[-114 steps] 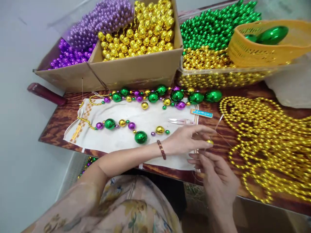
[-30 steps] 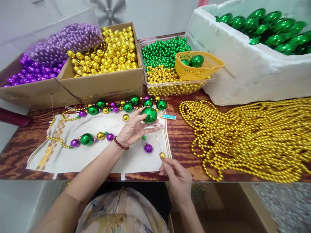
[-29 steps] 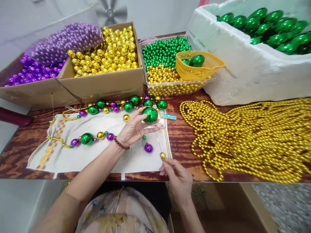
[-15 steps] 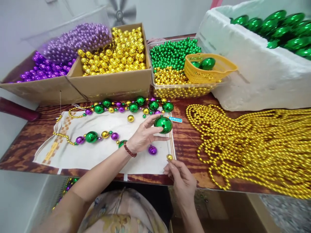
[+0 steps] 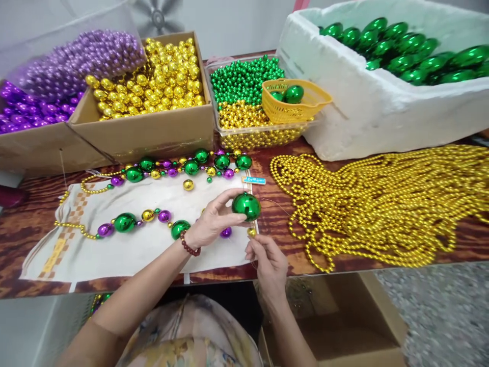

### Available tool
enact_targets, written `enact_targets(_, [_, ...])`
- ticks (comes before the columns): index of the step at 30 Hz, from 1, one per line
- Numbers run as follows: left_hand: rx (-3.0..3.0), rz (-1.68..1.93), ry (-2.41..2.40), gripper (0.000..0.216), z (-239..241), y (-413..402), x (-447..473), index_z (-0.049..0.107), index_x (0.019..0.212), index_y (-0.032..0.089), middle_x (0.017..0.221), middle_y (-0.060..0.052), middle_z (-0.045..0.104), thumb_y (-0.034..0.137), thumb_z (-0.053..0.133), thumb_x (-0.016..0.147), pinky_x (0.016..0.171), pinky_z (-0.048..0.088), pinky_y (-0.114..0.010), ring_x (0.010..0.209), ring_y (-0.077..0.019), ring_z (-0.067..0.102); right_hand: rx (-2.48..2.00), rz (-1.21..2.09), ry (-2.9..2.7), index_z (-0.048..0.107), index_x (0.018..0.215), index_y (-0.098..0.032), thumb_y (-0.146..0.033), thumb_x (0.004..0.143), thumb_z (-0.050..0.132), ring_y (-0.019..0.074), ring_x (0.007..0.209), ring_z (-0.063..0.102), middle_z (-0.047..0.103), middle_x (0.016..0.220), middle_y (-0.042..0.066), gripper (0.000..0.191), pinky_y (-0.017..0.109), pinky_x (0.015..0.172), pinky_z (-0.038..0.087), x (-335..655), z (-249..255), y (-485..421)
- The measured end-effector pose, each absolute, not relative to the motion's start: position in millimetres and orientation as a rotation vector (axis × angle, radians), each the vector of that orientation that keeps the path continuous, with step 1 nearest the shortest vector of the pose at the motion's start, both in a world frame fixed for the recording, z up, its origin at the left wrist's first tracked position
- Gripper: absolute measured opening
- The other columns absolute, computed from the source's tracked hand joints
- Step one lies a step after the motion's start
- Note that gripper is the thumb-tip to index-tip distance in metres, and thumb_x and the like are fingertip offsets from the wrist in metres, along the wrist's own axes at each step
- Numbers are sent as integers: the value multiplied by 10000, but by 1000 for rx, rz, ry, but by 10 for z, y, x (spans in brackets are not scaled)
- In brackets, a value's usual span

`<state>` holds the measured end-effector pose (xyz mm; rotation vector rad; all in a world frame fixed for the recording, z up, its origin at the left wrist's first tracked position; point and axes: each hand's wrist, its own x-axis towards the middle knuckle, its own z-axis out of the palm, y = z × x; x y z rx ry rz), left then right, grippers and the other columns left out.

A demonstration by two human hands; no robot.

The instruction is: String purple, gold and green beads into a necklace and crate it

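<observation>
My left hand point(image 5: 212, 219) grips a large shiny green bead point(image 5: 246, 206) between thumb and fingers, above the right end of a white towel point(image 5: 141, 255). Just below it, my right hand point(image 5: 267, 260) is closed in a pinch at a small gold bead point(image 5: 251, 232); a thin thread trails beneath the fingers. Left of my hands lies a partly strung row of beads, with a purple bead point(image 5: 106, 230) and a green bead point(image 5: 125, 223) among them. A loose purple bead point(image 5: 226, 232) is partly covered by my left hand. A gold bead point(image 5: 188, 185) lies alone on the towel.
Behind the towel stand a cardboard box point(image 5: 145, 125) of gold beads, a clear tub point(image 5: 263, 137) of green and gold beads with a yellow basket point(image 5: 282, 113), and a foam box point(image 5: 324, 112) of green beads. Gold bead strands point(image 5: 374, 204) cover the table's right side.
The view has swung right. My hands have come closer together, so the gold bead at my right fingers now sits nearer the green bead, with less thread showing between them.
</observation>
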<state>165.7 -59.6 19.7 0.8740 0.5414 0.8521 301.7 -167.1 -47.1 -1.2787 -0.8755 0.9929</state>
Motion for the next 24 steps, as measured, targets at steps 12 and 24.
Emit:
enact_targets(12, [828,874,665,414,131,-634,1751,631,1189,290,1328,-44,569,314,758,796,850,578,-357,1039,-196,632,-1261,1257,-735,684,898,-195,-366,852,712,161,619,698,753,784,45,179,249,567,493,3113,-269,-1634])
enact_targets(24, [1340,693,759,506,170,-794,1678,561,1362,274,1436,-95,537,352,686,879,1048,460,-412,1232,-266,571,-1314,1198,-729,679,704,-178,-370,778,753,115,516,513,649,581,7,218,225,506,401,3149,-478,-1606])
